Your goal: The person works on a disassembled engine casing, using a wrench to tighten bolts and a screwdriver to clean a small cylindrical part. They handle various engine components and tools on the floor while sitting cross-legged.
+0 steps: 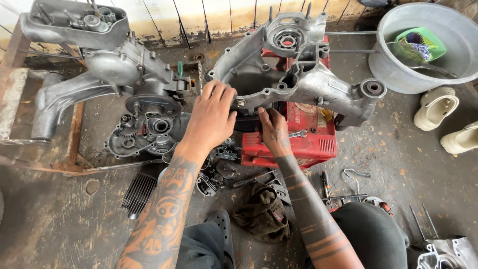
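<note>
Fingers of your left hand (211, 117) curl over the lower rim of the cast aluminium engine case (294, 74), gripping it; your right hand (274, 130) pinches under that edge (what it holds is hidden). That rough grey case rests on a red box (303, 144), the concrete floor (423, 169) open rightward.

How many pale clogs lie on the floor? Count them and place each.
2. One pale clog lies just below the grey basin; the other sits lower right, cut off by the frame edge. More may lie out of view.
</note>
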